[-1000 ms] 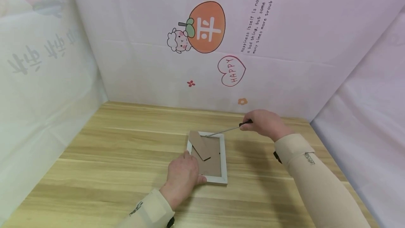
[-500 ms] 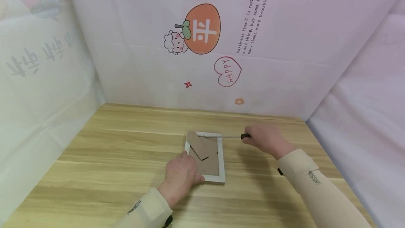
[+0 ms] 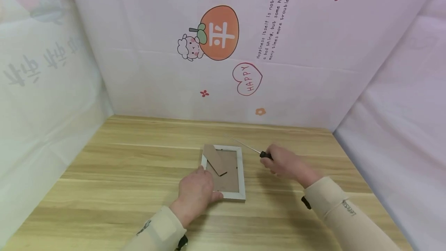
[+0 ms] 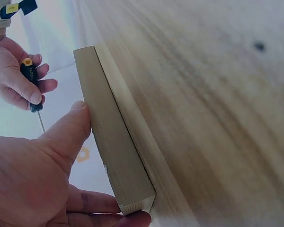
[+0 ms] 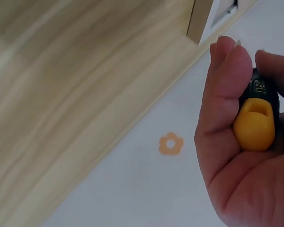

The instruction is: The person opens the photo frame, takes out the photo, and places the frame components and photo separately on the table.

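A white picture frame point(image 3: 241, 173) lies face down on the wooden table, its brown backing board point(image 3: 230, 165) and slanted easel stand point(image 3: 213, 160) facing up. My left hand point(image 3: 196, 189) grips its near left corner; in the left wrist view the thumb and fingers press along the frame's side point(image 4: 113, 132). In my right hand point(image 3: 283, 162) is a screwdriver point(image 3: 265, 155) with a thin metal shaft. Its black handle with a yellow end point(image 5: 254, 125) sits inside curled fingers in the right wrist view. The shaft points up and left, above the frame's far edge.
The wooden tabletop point(image 3: 132, 165) meets a white printed cloth backdrop point(image 3: 167, 88) behind the frame. More cloth hangs at the left point(image 3: 52, 107) and right point(image 3: 400, 107) sides. Small dark tabs point(image 3: 237, 167) sit along the inner rim of the frame.
The screwdriver tip has lifted off the frame's far inner edge, and the shaft now tilts up. My right hand has lowered slightly. My left hand keeps its hold on the picture frame.
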Demonstrator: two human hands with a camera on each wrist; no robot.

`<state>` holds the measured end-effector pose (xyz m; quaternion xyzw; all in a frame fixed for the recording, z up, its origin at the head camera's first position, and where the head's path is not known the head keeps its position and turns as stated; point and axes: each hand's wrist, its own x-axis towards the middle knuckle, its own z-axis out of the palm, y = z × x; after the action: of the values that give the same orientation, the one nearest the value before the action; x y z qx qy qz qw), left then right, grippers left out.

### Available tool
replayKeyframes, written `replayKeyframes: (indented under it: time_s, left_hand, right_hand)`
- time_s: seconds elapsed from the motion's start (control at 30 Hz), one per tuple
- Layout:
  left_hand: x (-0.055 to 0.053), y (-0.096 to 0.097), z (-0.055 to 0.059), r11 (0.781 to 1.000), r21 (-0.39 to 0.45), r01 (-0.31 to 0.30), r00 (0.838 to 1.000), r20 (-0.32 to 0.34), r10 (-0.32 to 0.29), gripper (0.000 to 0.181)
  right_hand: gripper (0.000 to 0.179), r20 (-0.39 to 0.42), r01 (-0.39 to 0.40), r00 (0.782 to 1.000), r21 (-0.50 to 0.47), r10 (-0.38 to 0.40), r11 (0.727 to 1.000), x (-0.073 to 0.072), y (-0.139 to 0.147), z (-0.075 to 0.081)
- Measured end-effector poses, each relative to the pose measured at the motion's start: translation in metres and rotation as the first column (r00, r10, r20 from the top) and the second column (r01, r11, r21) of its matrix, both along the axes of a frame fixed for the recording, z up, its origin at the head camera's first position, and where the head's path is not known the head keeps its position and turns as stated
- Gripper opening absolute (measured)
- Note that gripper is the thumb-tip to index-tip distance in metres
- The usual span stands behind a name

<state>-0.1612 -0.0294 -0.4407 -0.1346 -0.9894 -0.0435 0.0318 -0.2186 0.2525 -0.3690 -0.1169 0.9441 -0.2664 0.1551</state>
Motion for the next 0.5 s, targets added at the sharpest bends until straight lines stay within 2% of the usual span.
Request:
replayKeyframes:
  time_s: [0.13, 0.2, 0.3, 0.43, 0.5]
  left_hand:
    - [0.001, -0.004, -0.001, 0.998, 0.056, 0.015, 1.000, 0.007, -0.015, 0.079]
    - [0.002, -0.007, 0.000, 0.996, 0.081, 0.026, 1.000, 0.010, -0.027, 0.078]
    - [0.003, -0.009, 0.001, 0.994, 0.101, 0.045, 0.999, 0.002, -0.046, 0.076]
    - [0.006, -0.013, 0.004, 0.989, 0.131, 0.061, 0.998, -0.015, -0.060, 0.068]
    - [0.007, -0.014, 0.004, 0.986, 0.151, 0.071, 0.997, -0.017, -0.069, 0.063]
  right_hand:
    - [0.021, 0.094, 0.040, 0.995, -0.169, -0.024, 0.985, 0.003, -0.013, -0.009]
    - [0.024, 0.128, 0.049, 0.991, -0.215, -0.021, 0.975, 0.004, -0.019, -0.012]
    - [0.031, 0.134, 0.046, 0.991, -0.242, -0.014, 0.969, 0.007, -0.029, -0.018]
    - [0.039, 0.087, 0.028, 0.996, -0.218, -0.010, 0.976, 0.007, -0.039, -0.026]
    - [0.040, 0.088, 0.031, 0.996, -0.207, -0.013, 0.978, 0.007, -0.043, -0.029]
